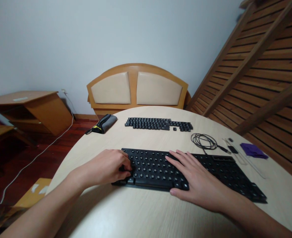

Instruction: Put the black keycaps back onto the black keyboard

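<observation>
A black keyboard (153,168) lies on the round table in front of me, most of its keycaps off and the small key posts bare. A few keycaps remain along its bottom row. At its left end my left hand (113,167) is closed, fingers curled and pinched down at the lower left keys; whatever is between the fingertips is hidden. My right hand (191,172) rests across the middle right of the keyboard with fingers stretched out and the thumb at the front edge. Further back, loose black keycaps (148,123) lie in rows like a keyboard layout, one single keycap (175,129) slightly apart.
A coiled black cable (204,142) lies behind the keyboard. To the right are a purple cloth (253,150) and thin pale tool-like pieces (235,148). A grey and black pouch (103,124) sits at the table's left edge. A headboard (138,86) stands behind the table (141,211).
</observation>
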`<move>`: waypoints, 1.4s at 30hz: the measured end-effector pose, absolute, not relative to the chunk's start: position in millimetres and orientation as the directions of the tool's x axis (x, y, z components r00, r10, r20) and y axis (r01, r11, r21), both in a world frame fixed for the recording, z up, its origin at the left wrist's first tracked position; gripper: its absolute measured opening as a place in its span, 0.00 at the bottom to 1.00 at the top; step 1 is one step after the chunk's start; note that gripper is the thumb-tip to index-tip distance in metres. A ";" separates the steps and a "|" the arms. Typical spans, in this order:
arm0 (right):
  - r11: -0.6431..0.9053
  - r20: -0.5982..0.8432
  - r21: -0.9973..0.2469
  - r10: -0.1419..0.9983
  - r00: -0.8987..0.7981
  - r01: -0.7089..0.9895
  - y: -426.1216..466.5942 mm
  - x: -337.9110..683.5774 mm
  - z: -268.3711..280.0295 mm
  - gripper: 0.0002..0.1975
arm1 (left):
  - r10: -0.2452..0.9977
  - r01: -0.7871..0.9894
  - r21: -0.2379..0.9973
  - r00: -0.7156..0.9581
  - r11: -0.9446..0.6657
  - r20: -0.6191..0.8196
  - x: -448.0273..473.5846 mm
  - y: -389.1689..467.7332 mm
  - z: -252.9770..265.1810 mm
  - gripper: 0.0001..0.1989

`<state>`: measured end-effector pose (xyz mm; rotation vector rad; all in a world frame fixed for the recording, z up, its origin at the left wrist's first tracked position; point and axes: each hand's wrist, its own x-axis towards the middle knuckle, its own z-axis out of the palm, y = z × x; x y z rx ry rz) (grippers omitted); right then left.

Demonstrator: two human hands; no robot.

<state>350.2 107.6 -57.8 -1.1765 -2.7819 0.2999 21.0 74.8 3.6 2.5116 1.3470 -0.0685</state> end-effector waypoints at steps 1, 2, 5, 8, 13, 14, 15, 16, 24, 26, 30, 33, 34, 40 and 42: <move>0.683 0.024 -0.218 0.718 -0.696 0.697 107.5 350.2 -57.9 0.45 | 0.810 0.824 0.233 0.559 -0.517 -0.180 21.1 74.8 3.6 0.05; 0.685 0.028 -0.214 0.717 -0.696 0.697 107.4 350.3 -58.1 0.44 | 0.811 0.825 0.238 0.556 -0.513 -0.182 21.3 74.6 3.8 0.05; 0.691 0.038 -0.206 0.713 -0.700 0.693 107.5 350.5 -58.9 0.44 | 0.816 0.832 0.244 0.545 -0.499 -0.191 23.5 74.0 5.5 0.05; 0.693 0.040 -0.206 0.712 -0.701 0.691 108.2 350.3 -59.6 0.44 | 0.820 0.838 0.232 0.537 -0.493 -0.198 27.1 73.4 8.0 0.03; 0.691 0.046 -0.214 0.713 -0.700 0.690 109.1 350.4 -60.0 0.45 | 0.823 0.837 0.239 0.536 -0.491 -0.187 26.8 75.6 8.1 0.04; 0.692 0.050 -0.218 0.712 -0.700 0.688 109.1 350.8 -60.3 0.44 | 0.817 0.828 0.262 0.547 -0.495 -0.182 24.9 76.7 7.3 0.05; 0.693 0.054 -0.223 0.711 -0.701 0.686 109.1 351.3 -60.7 0.44 | 0.809 0.816 0.293 0.559 -0.498 -0.180 22.5 77.9 6.5 0.06; 0.693 0.060 -0.230 0.711 -0.700 0.684 109.1 351.8 -61.3 0.44 | 0.801 0.803 0.327 0.571 -0.498 -0.179 19.9 79.2 5.7 0.08; 0.697 0.079 -0.227 0.710 -0.700 0.680 109.8 352.1 -64.8 0.44 | 0.795 0.745 0.538 0.570 -0.394 -0.207 9.2 86.6 5.3 0.13; 0.699 0.074 -0.218 0.708 -0.702 0.682 109.8 351.1 -63.5 0.44 | 0.792 0.730 0.543 0.584 -0.415 -0.180 9.3 87.7 3.9 0.11; 0.699 0.073 -0.219 0.708 -0.703 0.681 109.2 350.5 -61.5 0.44 | 0.766 0.718 0.513 0.621 -0.470 -0.167 8.6 89.9 -1.5 0.07; 0.698 0.084 -0.236 0.707 -0.702 0.676 108.8 350.8 -61.8 0.44 | 0.753 0.704 0.503 0.641 -0.501 -0.148 8.6 90.1 -4.9 0.07; 0.698 0.089 -0.240 0.708 -0.701 0.674 108.7 350.7 -61.9 0.44 | 0.755 0.707 0.497 0.640 -0.503 -0.146 8.9 89.7 -5.5 0.07; 0.687 0.064 -0.244 0.715 -0.696 0.684 108.1 349.4 -59.3 0.44 | 0.789 0.740 0.516 0.587 -0.432 -0.181 10.0 89.3 -7.9 0.07; 0.687 0.064 -0.246 0.715 -0.696 0.684 108.2 349.6 -58.8 0.44 | 0.786 0.712 0.597 0.582 -0.370 -0.207 8.6 91.2 -10.6 0.08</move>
